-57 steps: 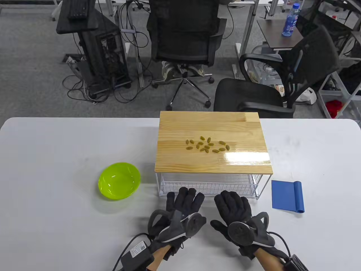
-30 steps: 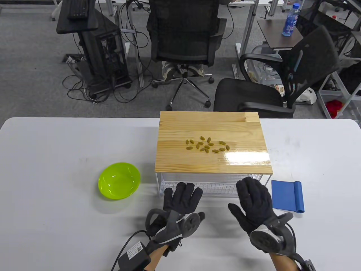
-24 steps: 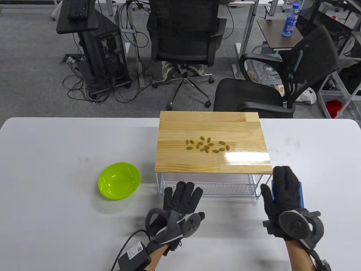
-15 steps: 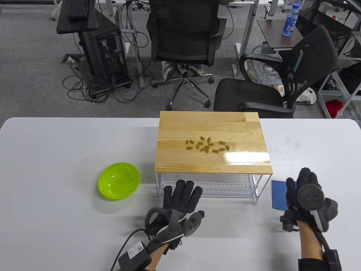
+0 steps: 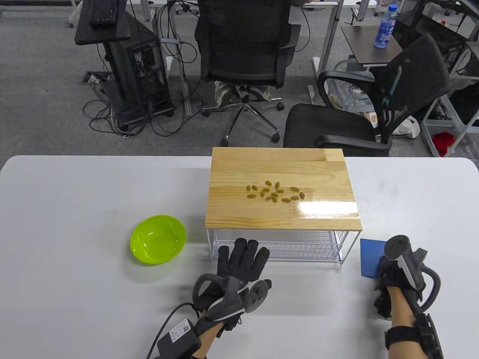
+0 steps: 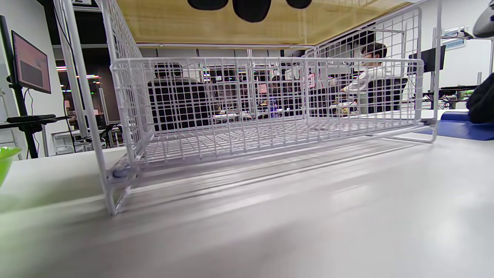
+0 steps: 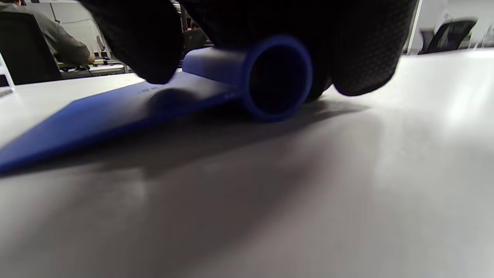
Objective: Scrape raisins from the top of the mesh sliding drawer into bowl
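Observation:
Several green-brown raisins (image 5: 275,192) lie in a loose cluster on the wooden top (image 5: 280,215) of the white mesh drawer (image 5: 277,248). The lime green bowl (image 5: 158,240) stands on the table left of the drawer. A blue scraper (image 5: 369,258) lies flat on the table right of the drawer. My right hand (image 5: 391,275) is turned on its side over the scraper's tube handle (image 7: 278,77), thumb on the blade side and fingers curled round the other side. My left hand (image 5: 243,260) lies flat, fingers straight, just before the drawer's front.
The white table (image 5: 75,194) carries only these objects. Black office chairs (image 5: 336,127) stand past its far edge. A cable box (image 5: 177,336) hangs at my left wrist. In the left wrist view the mesh drawer (image 6: 266,100) stands close ahead.
My right hand left the drawer's front, swung right to the blue scraper, rolled onto its side and curled round the handle. The left hand barely moved.

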`<state>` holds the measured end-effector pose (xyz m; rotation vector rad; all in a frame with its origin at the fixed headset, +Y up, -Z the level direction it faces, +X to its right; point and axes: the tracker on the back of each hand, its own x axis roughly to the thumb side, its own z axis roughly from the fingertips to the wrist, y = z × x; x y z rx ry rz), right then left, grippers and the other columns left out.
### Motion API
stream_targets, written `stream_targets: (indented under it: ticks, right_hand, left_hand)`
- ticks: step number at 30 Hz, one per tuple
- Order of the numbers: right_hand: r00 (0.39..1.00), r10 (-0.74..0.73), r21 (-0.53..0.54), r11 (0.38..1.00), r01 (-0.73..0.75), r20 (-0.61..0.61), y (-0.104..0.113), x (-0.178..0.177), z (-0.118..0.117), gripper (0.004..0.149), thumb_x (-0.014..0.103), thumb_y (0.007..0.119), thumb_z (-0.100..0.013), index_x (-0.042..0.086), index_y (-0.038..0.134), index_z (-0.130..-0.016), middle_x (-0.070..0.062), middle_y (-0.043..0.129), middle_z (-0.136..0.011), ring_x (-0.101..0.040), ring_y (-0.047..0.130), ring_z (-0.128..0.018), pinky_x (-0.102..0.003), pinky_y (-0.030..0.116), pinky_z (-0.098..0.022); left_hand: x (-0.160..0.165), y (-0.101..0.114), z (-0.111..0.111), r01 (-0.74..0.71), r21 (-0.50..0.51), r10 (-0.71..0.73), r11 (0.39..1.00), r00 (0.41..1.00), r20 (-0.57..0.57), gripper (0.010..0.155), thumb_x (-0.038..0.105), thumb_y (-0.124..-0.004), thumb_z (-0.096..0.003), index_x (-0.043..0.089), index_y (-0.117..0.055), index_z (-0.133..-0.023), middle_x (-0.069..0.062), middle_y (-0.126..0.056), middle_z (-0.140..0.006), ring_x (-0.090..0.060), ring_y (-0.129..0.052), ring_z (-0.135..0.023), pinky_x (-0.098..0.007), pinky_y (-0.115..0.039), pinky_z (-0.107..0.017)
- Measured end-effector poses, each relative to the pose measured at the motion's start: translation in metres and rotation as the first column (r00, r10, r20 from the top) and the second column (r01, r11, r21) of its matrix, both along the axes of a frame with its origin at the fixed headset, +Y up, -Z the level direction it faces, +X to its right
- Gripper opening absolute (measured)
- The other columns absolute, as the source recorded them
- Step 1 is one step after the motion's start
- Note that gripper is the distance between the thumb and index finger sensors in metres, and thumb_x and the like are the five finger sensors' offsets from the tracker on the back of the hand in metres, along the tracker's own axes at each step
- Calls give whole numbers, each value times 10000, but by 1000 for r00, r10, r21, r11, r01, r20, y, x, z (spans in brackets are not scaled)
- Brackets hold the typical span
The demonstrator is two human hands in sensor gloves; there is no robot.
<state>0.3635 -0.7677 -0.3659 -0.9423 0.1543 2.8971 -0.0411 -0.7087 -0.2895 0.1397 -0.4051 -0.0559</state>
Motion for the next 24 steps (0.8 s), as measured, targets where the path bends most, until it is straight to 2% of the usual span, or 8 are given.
stream_targets:
  ticks: [2, 5, 10, 13, 17, 19, 20, 24]
  right_hand:
    - [998, 53, 17, 998, -53, 15, 0, -1, 1, 640, 295, 756, -566, 19, 494, -1080, -241, 691, -997, -435, 841, -788, -565, 757, -537]
    - [999, 8, 85, 996, -11, 33, 1, 6, 6, 612, 262, 785, -546, 26, 549, -1059, -227, 743, -950, -403, 879, -723, -537, 791, -509]
    - [994, -101, 169, 981, 93, 40, 5, 17, 19, 640, 227, 791, -538, 7, 511, -1070, -252, 697, -969, -437, 849, -752, -566, 765, -528]
    - [991, -129, 283, 952, 117, 24, 24, 24, 30, 650, 216, 760, -547, 8, 460, -1085, -268, 618, -1003, -466, 802, -794, -587, 736, -561]
    - [984, -171, 465, 867, 178, -58, 70, 24, 45, 646, 199, 736, -558, 8, 424, -1091, -273, 543, -1022, -531, 775, -846, -603, 744, -574]
    - [984, -137, 543, 821, 178, -115, 97, 16, 51, 642, 200, 734, -560, 13, 424, -1091, -265, 543, -1026, -501, 828, -823, -594, 766, -563]
    - [985, -101, 605, 779, 166, -140, 116, 9, 55, 637, 201, 733, -561, 20, 431, -1091, -257, 548, -1029, -492, 839, -815, -592, 767, -563]
    - [968, -14, 735, 649, 199, -250, 168, -23, 59, 614, 187, 746, -558, 36, 469, -1084, -245, 567, -1033, -484, 838, -803, -638, 744, -556]
  left_hand:
    - [1, 0, 0, 10, -4, -10, 1000, 1000, 5, 747, 667, -551, -501, 384, -372, -1169, -7, -439, -1279, -359, -451, -1216, -635, -423, -843]
    - [1, 0, 0, 8, -12, -8, 1000, 1000, 6, 746, 666, -552, -500, 385, -375, -1169, -9, -440, -1279, -359, -452, -1216, -636, -423, -843]
    - [0, -1, -1, 4, -49, -3, 999, 1000, 15, 730, 650, -555, -507, 381, -392, -1167, -10, -459, -1274, -359, -464, -1213, -634, -424, -842]
    - [-1, 0, 0, -1, -43, 2, 999, 1000, 17, 732, 651, -555, -506, 378, -396, -1166, -9, -462, -1273, -362, -461, -1213, -634, -426, -841]
    - [1, 0, -1, -3, -48, 3, 999, 1000, 19, 733, 656, -554, -504, 382, -397, -1166, -6, -458, -1275, -356, -460, -1216, -634, -423, -844]
    - [3, -1, -1, -3, -61, 5, 998, 1000, 22, 735, 657, -555, -503, 376, -406, -1166, -4, -460, -1276, -354, -463, -1216, -634, -422, -845]
    - [4, -2, -1, 3, -66, -1, 998, 1000, 23, 735, 656, -555, -504, 375, -407, -1167, -3, -459, -1276, -353, -463, -1216, -633, -422, -846]
    - [5, -2, -1, 6, -66, -5, 998, 1000, 21, 734, 659, -555, -503, 381, -407, -1166, 1, -458, -1277, -350, -463, -1218, -631, -423, -847]
